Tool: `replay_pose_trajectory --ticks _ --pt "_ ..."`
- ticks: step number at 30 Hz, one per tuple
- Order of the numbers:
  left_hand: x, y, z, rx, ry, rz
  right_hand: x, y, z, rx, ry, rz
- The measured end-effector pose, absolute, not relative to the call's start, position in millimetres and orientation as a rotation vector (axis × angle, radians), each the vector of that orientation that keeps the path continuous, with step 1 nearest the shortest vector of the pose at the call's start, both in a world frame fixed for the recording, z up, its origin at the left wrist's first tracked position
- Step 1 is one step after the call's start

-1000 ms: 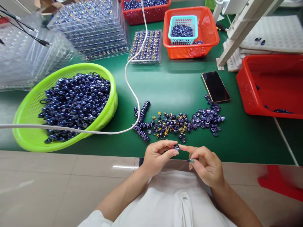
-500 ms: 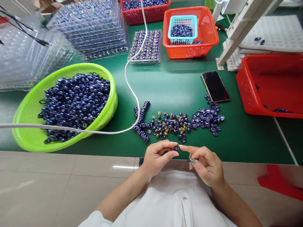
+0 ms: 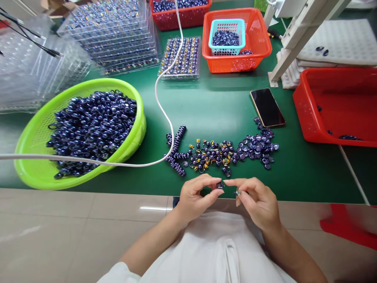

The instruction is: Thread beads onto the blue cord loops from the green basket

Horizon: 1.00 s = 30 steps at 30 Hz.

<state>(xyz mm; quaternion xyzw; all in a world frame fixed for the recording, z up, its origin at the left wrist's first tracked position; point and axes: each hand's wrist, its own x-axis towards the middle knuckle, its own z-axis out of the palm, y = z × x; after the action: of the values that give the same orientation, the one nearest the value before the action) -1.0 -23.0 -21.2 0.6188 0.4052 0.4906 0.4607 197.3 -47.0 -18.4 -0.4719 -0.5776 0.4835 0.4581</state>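
"Since both hands look busy, what's ea. one got, & where, rel. to the phone [image 3: 268, 107]?"

"L hand [image 3: 193, 197] is narrow, thumb + index pinching a dark shiny pc [image 3: 219, 186], nearer the person than the phone & off to its L. R hand [image 3: 260, 201] is on the person's side of the phone too, a tiny part [image 3: 237, 193] w/ a greenish bit nipped in its fingers. Its index finger [image 3: 232, 182] sticks out twd the dark shiny pc, just beside it; can't tell if they touch."

"Best way to handle that?"

"Prob. edges only: L thumb + index should grip the sides, so the face is free for the R index. A light touch is prob. plenty; too hard & the pc could tip out of the pinch."

"And the tiny part?"

"Wise to hold it clear of that index fingertip, w/ just enough squeeze; it could slip easily. Too small here to tell which way it faces. Both hands hover by the near edge of the desk [image 3: 206, 102], so a bit further in'd be safer vs. drops."

"Anything to watch nearby?"

"Yep: loose dark caps [image 3: 257, 147] by the phone's near end, mixed bits [image 3: 210, 155] w/ yellow further L of it, stacked rows [image 3: 178, 139] L-most. Knuckles should clear those."
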Motion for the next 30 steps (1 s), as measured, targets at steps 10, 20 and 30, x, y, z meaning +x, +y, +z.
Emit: replay_pose_trajectory --ticks 10,20,30 --pt "-0.4 -17.5 -12.2 1.880 0.913 1.174 191.4 -21.1 11.8 -1.355 -1.729 1.269" --pt "-5.5 -11.4 -15.2 2.152 0.809 1.129 191.1 -20.4 9.6 -1.386 -1.821 1.256" --pt "-4.9 -7.0 -16.7 2.198 0.755 1.098 191.6 -16.9 12.4 -1.417 -1.837 1.288"
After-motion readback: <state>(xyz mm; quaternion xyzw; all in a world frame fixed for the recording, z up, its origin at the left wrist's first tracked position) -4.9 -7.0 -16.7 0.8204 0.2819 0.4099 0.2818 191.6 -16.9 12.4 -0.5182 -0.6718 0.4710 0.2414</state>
